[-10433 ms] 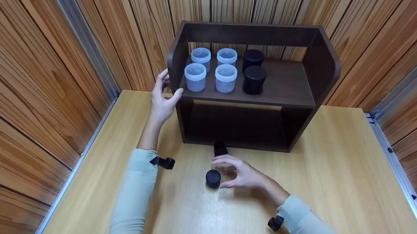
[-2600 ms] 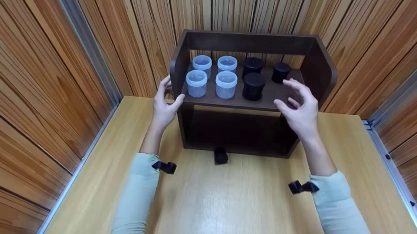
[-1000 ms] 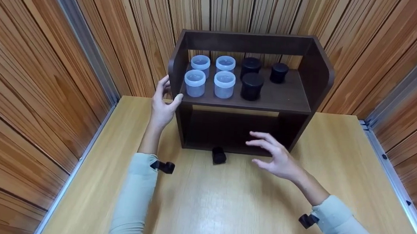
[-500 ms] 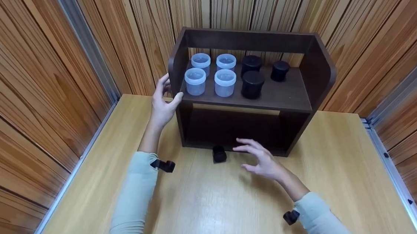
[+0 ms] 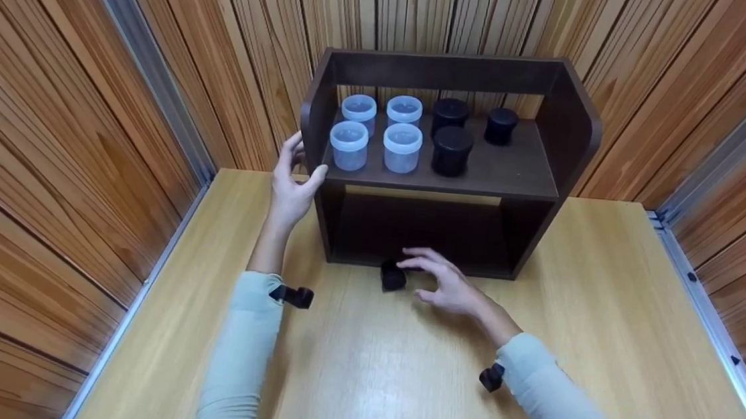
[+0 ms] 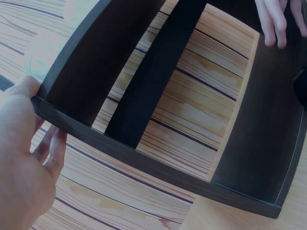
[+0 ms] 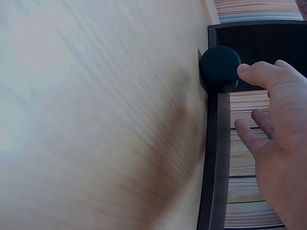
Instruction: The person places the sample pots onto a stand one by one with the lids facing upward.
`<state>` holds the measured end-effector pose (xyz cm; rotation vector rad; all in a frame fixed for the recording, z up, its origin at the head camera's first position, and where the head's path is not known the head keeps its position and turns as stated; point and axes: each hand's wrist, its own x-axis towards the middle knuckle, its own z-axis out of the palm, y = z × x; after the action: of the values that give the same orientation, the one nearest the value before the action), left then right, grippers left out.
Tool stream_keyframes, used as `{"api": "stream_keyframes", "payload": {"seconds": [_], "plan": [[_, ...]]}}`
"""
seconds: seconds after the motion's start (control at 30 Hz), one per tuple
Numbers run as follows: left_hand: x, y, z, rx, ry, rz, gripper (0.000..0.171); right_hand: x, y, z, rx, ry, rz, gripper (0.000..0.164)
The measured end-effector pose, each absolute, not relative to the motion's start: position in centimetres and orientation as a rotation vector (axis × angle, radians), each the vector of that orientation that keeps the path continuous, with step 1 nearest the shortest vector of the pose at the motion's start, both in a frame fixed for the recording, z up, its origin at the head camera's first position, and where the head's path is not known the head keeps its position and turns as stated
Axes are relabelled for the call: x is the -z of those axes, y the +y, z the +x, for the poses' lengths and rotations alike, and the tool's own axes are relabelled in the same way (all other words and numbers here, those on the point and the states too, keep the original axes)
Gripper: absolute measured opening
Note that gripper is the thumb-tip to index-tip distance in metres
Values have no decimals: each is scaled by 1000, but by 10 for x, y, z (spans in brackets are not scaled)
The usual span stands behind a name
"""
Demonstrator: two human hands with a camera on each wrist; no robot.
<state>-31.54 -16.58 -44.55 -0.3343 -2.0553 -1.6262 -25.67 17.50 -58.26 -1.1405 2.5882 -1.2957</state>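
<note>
My left hand (image 5: pixel 291 193) grips the left side panel of a dark brown shelf unit (image 5: pixel 441 183). In the left wrist view the thumb lies on one side of the panel edge and the fingers on the other. A small black lidded jar (image 5: pixel 393 278) is on the table at the shelf's front edge. Beside it, to the right, my right hand (image 5: pixel 443 285) has its fingers spread and holds nothing. The right wrist view shows the jar's round black lid (image 7: pixel 220 66) close to the thumb tip.
On the upper shelf stand several translucent jars (image 5: pixel 402 150), two larger black jars (image 5: pixel 452 152) and a smaller black jar (image 5: pixel 501 126) at the back right. The wooden table (image 5: pixel 346 380) extends in front. Wood-patterned walls (image 5: pixel 70 166) enclose the space.
One small black jar went from the table to the upper shelf's back right. Over the last second my right hand moved left to the other small jar. My left hand kept its grip.
</note>
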Motion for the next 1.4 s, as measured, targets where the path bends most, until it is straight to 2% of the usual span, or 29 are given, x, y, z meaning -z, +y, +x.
{"api": "stream_keyframes", "payload": {"seconds": [0.57,1.4], "plan": [[447,-165,-315,1630,-2056,-326,67,600,153,-265,1373,2485,-1015,46],[444,-165,-315,1647,-2034,-347,67,613,148,-273,1519,2470,-944,30]]}}
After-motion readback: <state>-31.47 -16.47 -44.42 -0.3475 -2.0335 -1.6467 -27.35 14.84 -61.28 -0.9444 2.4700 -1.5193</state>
